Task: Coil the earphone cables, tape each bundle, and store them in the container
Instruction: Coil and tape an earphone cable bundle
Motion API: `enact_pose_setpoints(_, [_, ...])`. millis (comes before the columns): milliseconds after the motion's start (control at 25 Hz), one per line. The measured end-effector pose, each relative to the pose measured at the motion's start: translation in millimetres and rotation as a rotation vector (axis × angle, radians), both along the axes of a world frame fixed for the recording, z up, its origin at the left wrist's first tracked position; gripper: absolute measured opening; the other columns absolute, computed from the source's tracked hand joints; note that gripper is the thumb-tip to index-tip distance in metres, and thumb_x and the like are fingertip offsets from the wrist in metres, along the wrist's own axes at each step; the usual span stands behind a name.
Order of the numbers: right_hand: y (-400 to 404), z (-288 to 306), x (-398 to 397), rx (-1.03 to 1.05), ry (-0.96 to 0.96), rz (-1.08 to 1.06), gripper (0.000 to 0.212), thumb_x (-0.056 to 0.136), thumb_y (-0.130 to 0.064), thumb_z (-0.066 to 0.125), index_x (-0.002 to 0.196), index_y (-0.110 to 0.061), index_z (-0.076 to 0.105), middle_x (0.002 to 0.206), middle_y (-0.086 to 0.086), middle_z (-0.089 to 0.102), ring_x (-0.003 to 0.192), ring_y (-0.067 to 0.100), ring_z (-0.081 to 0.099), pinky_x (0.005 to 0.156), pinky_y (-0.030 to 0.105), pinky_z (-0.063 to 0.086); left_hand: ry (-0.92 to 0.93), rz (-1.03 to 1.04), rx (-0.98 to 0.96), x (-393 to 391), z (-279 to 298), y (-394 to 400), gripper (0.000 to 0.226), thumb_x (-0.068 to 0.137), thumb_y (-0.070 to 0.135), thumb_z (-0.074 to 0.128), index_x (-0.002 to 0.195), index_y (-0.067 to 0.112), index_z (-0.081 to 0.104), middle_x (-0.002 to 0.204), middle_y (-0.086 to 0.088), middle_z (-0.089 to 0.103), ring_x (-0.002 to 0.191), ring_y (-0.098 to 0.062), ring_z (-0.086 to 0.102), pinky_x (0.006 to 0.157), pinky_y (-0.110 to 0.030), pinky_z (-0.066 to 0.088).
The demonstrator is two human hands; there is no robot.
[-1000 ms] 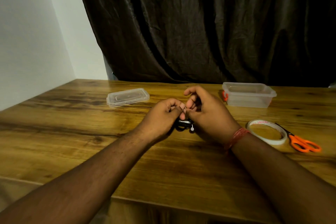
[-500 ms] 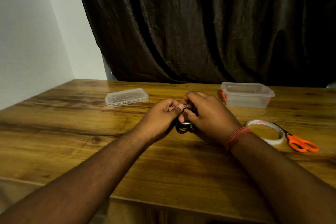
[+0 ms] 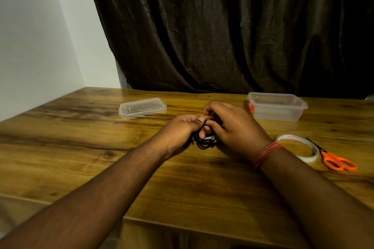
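Both the left hand (image 3: 182, 127) and right hand (image 3: 235, 127) pinch the black earphone coil (image 3: 205, 139) between them, mid-table.

A dark curtain (image 3: 222, 26) hangs behind the wooden table (image 3: 81, 147), beside a white wall (image 3: 30, 46).

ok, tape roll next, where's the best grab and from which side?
Probably the tape roll by its near rim, thumb inside the hole. It lies flat, open core up. Come from above on its left with the right hand; the scissors crowd its right edge.
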State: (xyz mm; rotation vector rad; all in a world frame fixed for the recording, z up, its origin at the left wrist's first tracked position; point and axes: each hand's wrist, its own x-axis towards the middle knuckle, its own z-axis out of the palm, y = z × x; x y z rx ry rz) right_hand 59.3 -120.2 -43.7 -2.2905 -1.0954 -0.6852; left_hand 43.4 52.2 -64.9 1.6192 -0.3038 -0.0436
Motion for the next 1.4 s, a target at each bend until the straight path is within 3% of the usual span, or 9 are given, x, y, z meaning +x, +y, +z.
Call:
enact_pose_setpoints(160, [-1,2,1,0.001,0.000,0.028,0.017,0.087,-0.012,0.062,0.091,-0.028,0.058,0.089,-0.014,0.057,0.085,0.007,0.056,0.071,0.036,0.051,0.026,0.001,-0.007,-2,2,0,0.036,0.103,0.010,0.040,0.073,0.008,0.060,0.069,-0.006,0.058,0.078,-0.021,0.057,0.092,-0.040,0.043])
enact_pose_setpoints(480, [-7,3,7,-0.037,0.046,0.111,0.018,0.088,-0.008,0.066,0.095,-0.025,0.066,0.094,-0.014,0.059,0.090,0.004,0.058,0.075,0.031,0.052,0.026,0.007,-0.029,2,-2,6,0.036,0.103,0.014,0.043,0.072,0.006,0.059,0.065,0.000,0.062,0.068,-0.010,0.058,0.077,-0.028,0.043])
enact_pose_setpoints(680, [-7,2,5,-0.022,0.060,0.114,0.014,0.085,-0.029,0.071,0.097,-0.024,0.065,0.095,-0.013,0.058,0.089,0.006,0.057,0.076,0.032,0.051,0.034,0.005,-0.003,0,0,7,0.039,0.102,0.018,0.046,0.067,0.011,0.060,0.077,-0.009,0.063,0.082,-0.023,0.058,0.083,-0.033,0.043])
enact_pose_setpoints(960, [-1,1,3,-0.006,0.039,0.035,0.013,0.085,-0.026,0.070,0.089,-0.026,0.058,0.089,-0.014,0.054,0.083,0.004,0.054,0.070,0.028,0.048,-0.003,0.004,0.016,1,-2,6,0.036,0.099,0.025,0.049,0.066,0.015,0.059,0.080,-0.013,0.060,0.089,-0.028,0.052,0.088,-0.041,0.038])
enact_pose_setpoints(1160, [0,1,0,0.030,0.032,-0.011,0.009,0.085,-0.021,0.068,0.083,-0.022,0.059,0.083,-0.012,0.054,0.078,0.002,0.050,0.066,0.016,0.037,-0.043,0.019,0.023,2,-7,5,0.036,0.098,0.027,0.050,0.064,0.020,0.062,0.076,-0.003,0.064,0.083,-0.023,0.055,0.085,-0.040,0.037])
enact_pose_setpoints(1280, [4,-2,-2,0.149,0.122,-0.044,0.010,0.082,-0.018,0.070,0.081,-0.020,0.060,0.077,-0.009,0.057,0.076,0.006,0.053,0.061,0.014,0.039,-0.078,0.017,0.010,1,-9,4,0.036,0.099,0.025,0.050,0.066,0.019,0.062,0.071,-0.001,0.063,0.077,-0.019,0.057,0.079,-0.037,0.041])
enact_pose_setpoints(1400, [10,-6,-5,0.340,0.327,-0.047,0.013,0.080,-0.013,0.068,0.080,-0.020,0.058,0.068,-0.002,0.059,0.060,0.008,0.053,0.055,0.027,0.046,-0.126,0.035,0.061,-1,-8,1,0.033,0.095,0.029,0.051,0.065,0.022,0.062,0.070,-0.004,0.060,0.074,-0.021,0.055,0.076,-0.037,0.040])
